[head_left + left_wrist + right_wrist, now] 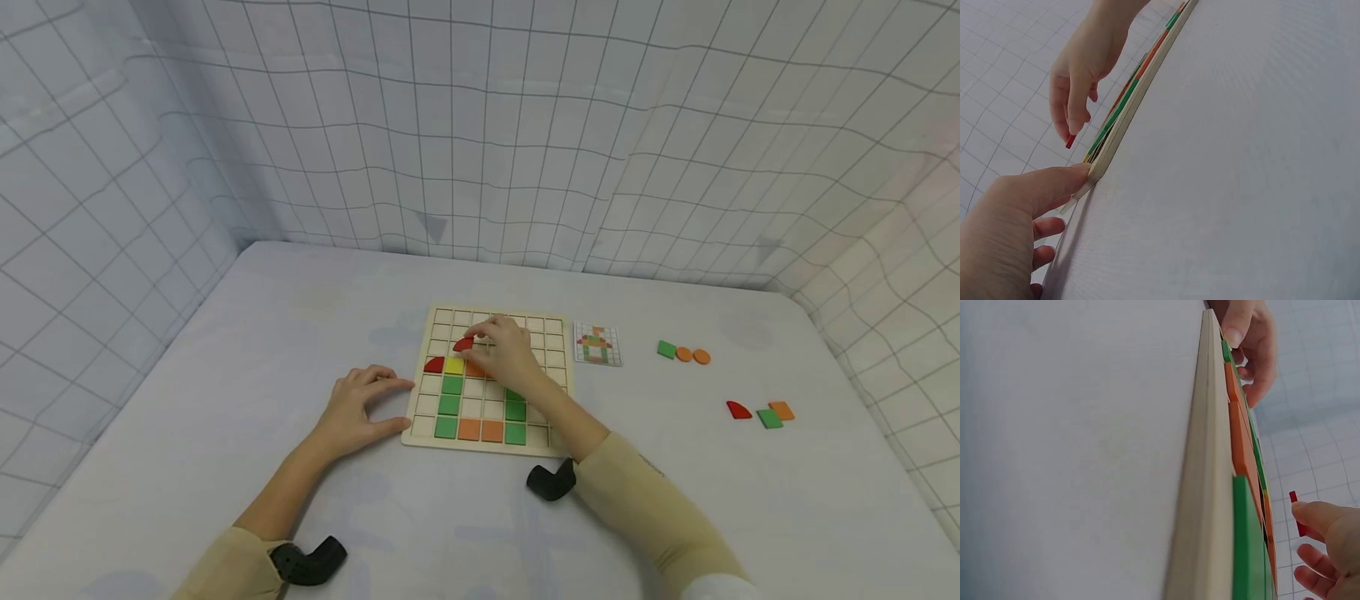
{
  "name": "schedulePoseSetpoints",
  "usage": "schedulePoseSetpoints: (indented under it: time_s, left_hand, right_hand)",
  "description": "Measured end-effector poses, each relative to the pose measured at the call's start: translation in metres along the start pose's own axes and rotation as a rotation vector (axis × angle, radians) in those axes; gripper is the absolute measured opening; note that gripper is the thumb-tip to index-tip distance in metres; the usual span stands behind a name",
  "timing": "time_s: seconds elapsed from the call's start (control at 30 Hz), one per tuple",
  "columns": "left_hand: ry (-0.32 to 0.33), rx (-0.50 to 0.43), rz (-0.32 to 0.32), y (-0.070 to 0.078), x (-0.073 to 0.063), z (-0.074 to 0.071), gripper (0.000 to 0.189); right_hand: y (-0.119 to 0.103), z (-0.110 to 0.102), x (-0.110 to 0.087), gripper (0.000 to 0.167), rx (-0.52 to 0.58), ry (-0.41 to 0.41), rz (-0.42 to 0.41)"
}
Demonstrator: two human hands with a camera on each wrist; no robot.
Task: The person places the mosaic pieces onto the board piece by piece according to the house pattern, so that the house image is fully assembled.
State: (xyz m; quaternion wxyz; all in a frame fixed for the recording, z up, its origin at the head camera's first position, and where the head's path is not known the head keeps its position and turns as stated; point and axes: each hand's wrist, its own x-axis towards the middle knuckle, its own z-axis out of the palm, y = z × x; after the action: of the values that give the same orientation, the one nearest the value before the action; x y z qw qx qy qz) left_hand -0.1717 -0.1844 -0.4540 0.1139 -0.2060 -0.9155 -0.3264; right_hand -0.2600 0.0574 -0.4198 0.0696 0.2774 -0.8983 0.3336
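Observation:
Between thumb and fingers my right hand (508,357) pinches a red quarter-circle tile (462,344) over the upper left part of a wooden grid board (553,327). Both wrist views show this red tile (1297,515) on edge, raised above the board. Beneath it lie a yellow square tile (453,366) and a second red quarter-circle (434,364). Green tiles (448,404) and orange tiles (468,429) sit in lower cells; the right hand hides some cells. With thumb and index finger spread, my left hand (356,414) touches the board's left edge.
A small pattern card (597,344) lies right of the board. Farther right are a green square (667,349), two orange discs (692,355), a loose red quarter-circle (738,410), another green square (769,418) and an orange square (782,410). Grid-patterned curtains (465,125) surround the table.

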Motion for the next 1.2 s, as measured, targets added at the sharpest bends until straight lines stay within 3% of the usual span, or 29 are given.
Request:
schedulePoseSetpoints:
  time_s: [0.3,1.2]
  left_hand:
    - [-0.003,-0.001,-0.003,0.001,0.000,0.000,0.044]
    - [-0.009,0.006,-0.002,0.001,0.000,-0.001,0.044]
  right_hand:
    - [0.002,0.008,0.004,0.025,-0.019,-0.080,0.066]
    - [0.006,0.011,0.004,0.026,-0.036,-0.113,0.072]
